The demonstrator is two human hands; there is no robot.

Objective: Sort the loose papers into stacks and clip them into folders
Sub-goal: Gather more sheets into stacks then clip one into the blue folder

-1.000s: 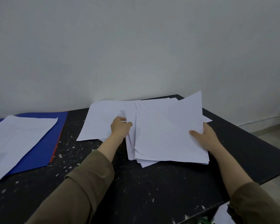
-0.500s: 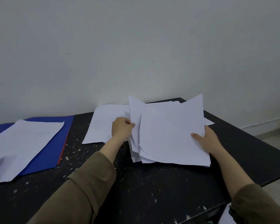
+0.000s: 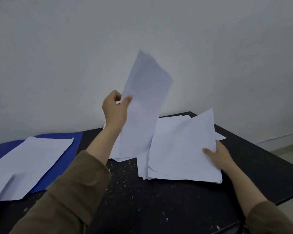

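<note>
My left hand [image 3: 115, 109] pinches a few white sheets [image 3: 143, 105] by their left edge and holds them upright above the table. My right hand [image 3: 217, 155] grips the right edge of a loose pile of white papers [image 3: 179, 149], thumb on top, tilting the top sheets up. More sheets lie flat behind the pile against the wall. At the left a blue folder [image 3: 61, 149] lies open with a stack of white papers [image 3: 27, 164] on it.
The black table [image 3: 150, 203] is speckled with pale flecks. Its right edge falls off to a light floor [image 3: 287, 151]. A plain white wall stands right behind the table.
My left hand has lifted a few sheets off the pile, from table level up to in front of the wall. My right hand has stayed on the pile's right edge.
</note>
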